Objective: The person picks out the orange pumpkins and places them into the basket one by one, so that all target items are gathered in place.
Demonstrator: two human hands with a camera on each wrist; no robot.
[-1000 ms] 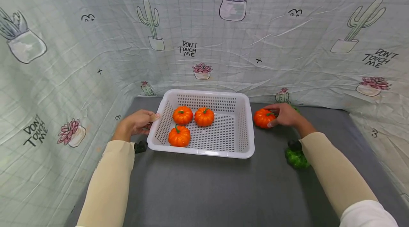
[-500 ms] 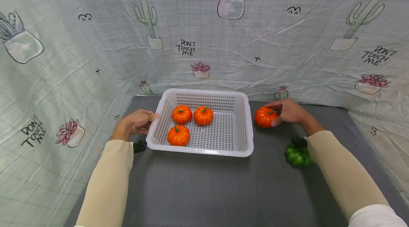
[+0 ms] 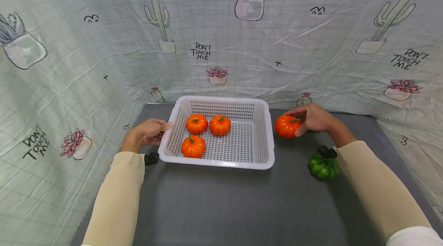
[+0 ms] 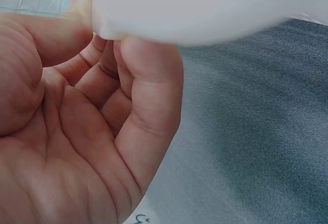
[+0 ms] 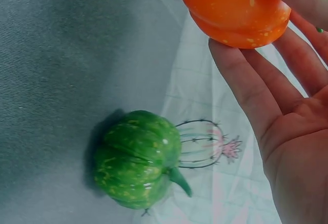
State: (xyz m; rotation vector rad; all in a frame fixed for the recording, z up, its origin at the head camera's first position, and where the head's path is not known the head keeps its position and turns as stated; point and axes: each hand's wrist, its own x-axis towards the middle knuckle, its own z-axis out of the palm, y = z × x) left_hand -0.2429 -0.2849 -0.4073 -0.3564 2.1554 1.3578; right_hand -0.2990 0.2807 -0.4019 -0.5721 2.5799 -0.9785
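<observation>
On the left, my left hand (image 3: 149, 130) pinches the rim of a white perforated plastic basket (image 3: 221, 163); the left wrist view shows thumb and fingers on the white rim (image 4: 169, 14). Three small orange pumpkins lie inside: one at the back left (image 3: 197, 123), one beside it (image 3: 220, 125), one in front (image 3: 193, 146). To the basket's right, my right hand (image 3: 316, 118) grips a fourth orange pumpkin (image 3: 286, 126) between thumb and fingers, its green stem toward the palm. In the right wrist view its spotted orange skin (image 5: 236, 8) sits against my fingertips.
A green pumpkin (image 3: 322, 167) lies on the dark grey table (image 3: 221, 207) near my right wrist. Another green pumpkin (image 5: 138, 160), hidden behind my hand in the head view, stands close to the curtain. Printed cactus curtain (image 3: 235, 65) encloses the back and sides.
My right hand and the orange pumpkin in it have shifted slightly right. The forearm has swung right, uncovering more of the front green pumpkin. Left hand and basket hold their place.
</observation>
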